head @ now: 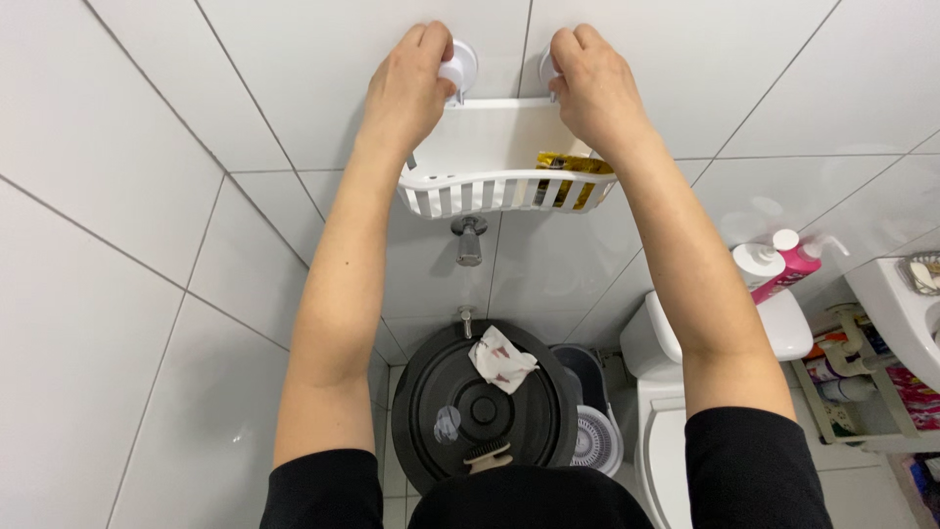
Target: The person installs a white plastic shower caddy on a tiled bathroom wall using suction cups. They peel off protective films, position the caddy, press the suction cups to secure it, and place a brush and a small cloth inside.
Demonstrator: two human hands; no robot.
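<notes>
A white plastic wall basket [494, 191] hangs on the white tiled wall by two round suction cups. My left hand [406, 83] grips the left suction cup [460, 65]. My right hand [592, 83] covers the right suction cup [546, 67], so most of that cup is hidden. Inside the basket, at its right end, lies a yellow packet [573, 176]. Both my arms reach up and forward, in black short sleeves.
Below the basket a metal tap [468, 240] sticks out of the wall. Under it stands a black lidded bin [485, 407] with a crumpled cloth [501, 358] and a small brush on top. A white toilet [671, 392] with two pump bottles [778, 264] is at right, a sink edge [896, 304] beyond.
</notes>
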